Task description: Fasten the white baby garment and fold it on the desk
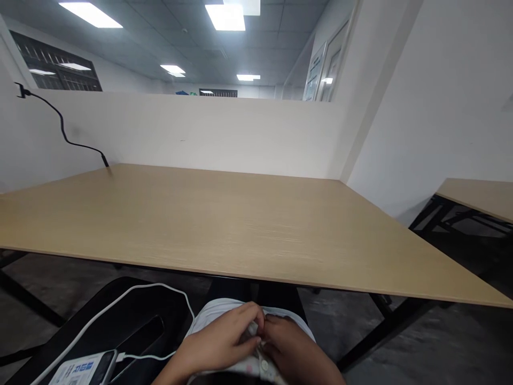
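Low in the view, in front of my body, my left hand (226,337) and my right hand (287,342) meet over my lap. Both have curled fingers, pinched together at the front of a pale buttoned shirt (264,366). A fold of its light cloth shows between the hands; the fingertips are partly hidden. White cloth (214,307) covers my lap beneath them. The hands are below the near edge of the wooden table (224,224) and do not touch it.
A black chair seat (132,305) at left holds a power bank or phone-like device (86,369) with a white cable (120,291). A black gooseneck holder (64,128) rises at the table's back left. A white partition (224,133) borders the back; another table (481,195) stands right.
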`<state>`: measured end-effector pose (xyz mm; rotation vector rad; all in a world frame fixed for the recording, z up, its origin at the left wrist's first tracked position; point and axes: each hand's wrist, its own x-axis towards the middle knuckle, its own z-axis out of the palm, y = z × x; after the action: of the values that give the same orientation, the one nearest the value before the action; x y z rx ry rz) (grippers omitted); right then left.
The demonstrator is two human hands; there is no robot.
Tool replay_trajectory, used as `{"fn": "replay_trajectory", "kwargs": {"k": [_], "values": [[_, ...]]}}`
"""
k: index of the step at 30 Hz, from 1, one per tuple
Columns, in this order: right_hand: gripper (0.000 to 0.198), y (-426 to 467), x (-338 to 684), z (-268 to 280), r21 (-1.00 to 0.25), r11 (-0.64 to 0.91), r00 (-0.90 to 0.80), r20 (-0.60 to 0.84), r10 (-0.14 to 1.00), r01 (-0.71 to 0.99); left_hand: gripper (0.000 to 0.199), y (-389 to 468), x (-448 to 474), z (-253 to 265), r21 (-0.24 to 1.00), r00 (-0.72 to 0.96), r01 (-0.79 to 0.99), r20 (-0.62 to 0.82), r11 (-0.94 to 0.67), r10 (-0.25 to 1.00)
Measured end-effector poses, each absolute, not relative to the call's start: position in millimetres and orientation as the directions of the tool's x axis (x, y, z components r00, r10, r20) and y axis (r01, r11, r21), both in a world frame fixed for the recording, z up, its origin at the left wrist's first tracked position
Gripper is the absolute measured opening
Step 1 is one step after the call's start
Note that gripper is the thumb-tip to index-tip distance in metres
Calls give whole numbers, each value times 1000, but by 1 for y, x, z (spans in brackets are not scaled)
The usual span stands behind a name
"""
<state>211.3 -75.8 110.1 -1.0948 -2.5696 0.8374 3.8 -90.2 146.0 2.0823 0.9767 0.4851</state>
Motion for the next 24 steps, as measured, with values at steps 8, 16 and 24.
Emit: {"fn": "replay_trajectory", "kwargs": {"k": [8, 16, 24], "values": [[16, -80, 214, 122, -582, 557, -664, 38, 746, 592, 19, -86, 2, 140, 777, 641, 493, -21, -391, 767], [13, -78, 213, 132, -637, 452, -493, 128, 861, 625, 17, -83, 0, 141, 793, 614, 439, 80, -423, 786], [9, -81, 212, 132, -771, 405, -520, 114, 847, 492, 22, -81, 3, 133, 830, 527, 448, 56, -333, 848]]}}
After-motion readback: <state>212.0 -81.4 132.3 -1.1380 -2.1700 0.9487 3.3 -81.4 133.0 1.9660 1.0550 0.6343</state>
